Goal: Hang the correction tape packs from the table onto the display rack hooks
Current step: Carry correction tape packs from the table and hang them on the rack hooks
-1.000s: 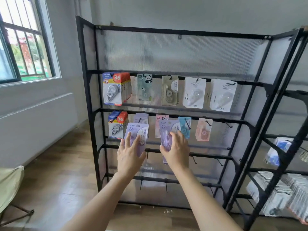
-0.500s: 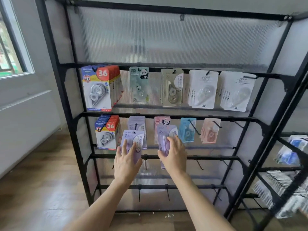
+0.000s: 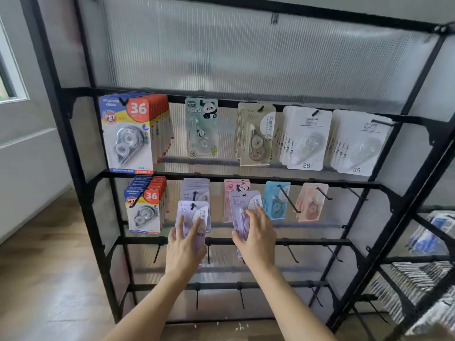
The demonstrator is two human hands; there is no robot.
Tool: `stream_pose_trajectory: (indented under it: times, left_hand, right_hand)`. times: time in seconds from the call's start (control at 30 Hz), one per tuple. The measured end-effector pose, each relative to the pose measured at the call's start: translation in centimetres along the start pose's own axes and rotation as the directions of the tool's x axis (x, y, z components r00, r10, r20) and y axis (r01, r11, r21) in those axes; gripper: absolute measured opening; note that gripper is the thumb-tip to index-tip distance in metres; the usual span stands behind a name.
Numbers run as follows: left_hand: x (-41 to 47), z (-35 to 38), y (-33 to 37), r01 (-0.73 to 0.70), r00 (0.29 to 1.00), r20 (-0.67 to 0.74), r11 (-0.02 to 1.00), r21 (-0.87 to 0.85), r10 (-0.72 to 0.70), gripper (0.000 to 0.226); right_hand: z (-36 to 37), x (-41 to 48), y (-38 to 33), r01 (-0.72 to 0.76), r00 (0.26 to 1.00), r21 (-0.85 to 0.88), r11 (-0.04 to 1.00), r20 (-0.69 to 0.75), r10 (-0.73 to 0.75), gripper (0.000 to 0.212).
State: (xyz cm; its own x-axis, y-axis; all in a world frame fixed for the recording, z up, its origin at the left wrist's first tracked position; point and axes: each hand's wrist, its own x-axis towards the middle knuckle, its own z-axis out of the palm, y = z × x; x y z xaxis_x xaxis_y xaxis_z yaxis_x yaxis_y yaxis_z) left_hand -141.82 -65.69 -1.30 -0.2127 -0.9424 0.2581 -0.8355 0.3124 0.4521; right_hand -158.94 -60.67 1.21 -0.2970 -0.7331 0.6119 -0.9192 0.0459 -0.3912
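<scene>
Black wire display rack [image 3: 81,173] against a ribbed translucent panel, two upper rows already stocked. My left hand [image 3: 184,249] presses a lilac pack [image 3: 193,217] flat, fingers spread over its face, its hanging hole at the tip of the hook [image 3: 194,195] that carries the other lilac packs [image 3: 195,190]. My right hand [image 3: 257,242] clasps a second lilac pack [image 3: 242,212] in front of the pink stack [image 3: 236,188], not yet hooked. To seat the left pack well, I judge I should keep the card square to the prong, slide it straight back, then release.
</scene>
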Motion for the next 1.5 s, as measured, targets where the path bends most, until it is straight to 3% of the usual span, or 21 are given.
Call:
stream_pose_trajectory:
  times: [0.23,0.67,1.0,1.23,1.5]
  left_hand:
    - [4.0,0.4,0.2,0.035,0.994,0.099,0.999,0.018,-0.037,0.080]
    - [6.3,3.0,-0.5,-0.003,0.998,0.069,1.000,0.026,0.001,0.088]
    - [1.5,0.3,-2.0,0.019,0.996,0.075,0.972,0.233,-0.038,0.083]
    - [-3.5,-2.2,-2.5,0.112,0.993,0.010,0.971,0.213,-0.117,0.078]
    - [-6.2,-4.4,-3.4,0.193,0.981,-0.015,0.958,0.212,-0.194,0.075]
  right_hand:
    - [1.1,1.3,0.4,0.052,0.998,-0.061,0.997,-0.033,-0.054,0.070]
    - [2.2,1.4,1.1,0.075,0.992,-0.061,0.995,-0.098,-0.081,0.067]
    - [0.9,0.9,0.8,0.095,0.992,0.032,0.995,-0.081,-0.092,0.063]
    - [-0.2,-3.2,-0.2,0.164,0.986,0.119,0.979,-0.055,-0.159,0.069]
    - [0.1,-5.8,-2.7,0.171,0.984,0.092,0.981,0.031,-0.174,0.060]
